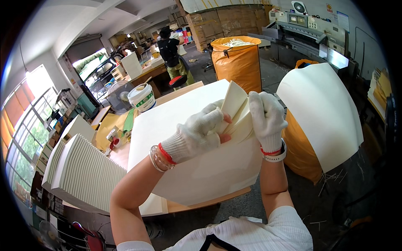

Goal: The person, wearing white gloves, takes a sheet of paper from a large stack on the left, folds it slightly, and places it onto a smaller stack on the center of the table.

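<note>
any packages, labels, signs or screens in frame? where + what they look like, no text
Bucket: on the table, far left; round, white, with a green label band.
Cartons: stacked at the back wall; brown cardboard blocks.
Wall notices: upper right, behind the cutting machine; small rectangles, white and blue.
Machine panels: atop that machine; small pale displays.
Round sign: top right; dark circle on white.

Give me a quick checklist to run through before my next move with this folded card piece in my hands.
1. Left hand grips the folded card piece: ok.
2. Right hand grips its other side: ok.
3. Both gloves on: ok, though left fingertips poke out bare.
4. Large sheet lies flat underneath: ok.
5. Finished stack fanned neatly at the left: ok.
6. Creases aligned inside the piece: cannot tell, hidden by the hands.
</note>
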The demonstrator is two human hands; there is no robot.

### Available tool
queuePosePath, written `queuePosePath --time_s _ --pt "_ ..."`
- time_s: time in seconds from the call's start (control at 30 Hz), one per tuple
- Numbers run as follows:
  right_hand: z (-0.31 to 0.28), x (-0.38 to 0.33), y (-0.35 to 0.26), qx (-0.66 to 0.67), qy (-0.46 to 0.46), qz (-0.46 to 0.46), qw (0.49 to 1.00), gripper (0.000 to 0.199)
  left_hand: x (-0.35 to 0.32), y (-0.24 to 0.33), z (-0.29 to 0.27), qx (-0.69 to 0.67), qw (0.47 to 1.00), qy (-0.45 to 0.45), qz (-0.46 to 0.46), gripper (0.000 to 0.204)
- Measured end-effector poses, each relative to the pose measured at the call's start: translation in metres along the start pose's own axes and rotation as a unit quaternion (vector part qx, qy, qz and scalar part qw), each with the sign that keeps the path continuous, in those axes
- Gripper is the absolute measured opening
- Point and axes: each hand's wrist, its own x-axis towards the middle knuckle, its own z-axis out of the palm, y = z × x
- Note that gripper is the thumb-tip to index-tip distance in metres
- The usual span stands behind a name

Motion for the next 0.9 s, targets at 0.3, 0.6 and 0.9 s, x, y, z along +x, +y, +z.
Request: queuePosePath --time_s 0.3,0.6,0.9 --pt "-0.003 0.003 -0.006 0.070 -0.018 0.058 0.996 0.011 0.002 -0.007 -0.005 -0.002 0.998 -0.059 0.027 0.028" --pt "-0.003 -0.001 0.002 0.022 -0.011 -0.025 0.999 0.023 0.002 -0.004 0.001 -0.065 0.998 -0.013 0.018 0.033" --pt "-0.002 0.000 -0.005 0.063 -0.017 0.064 0.996 0.013 0.001 -0.013 -0.005 -0.010 0.998 -0.040 0.043 0.040"
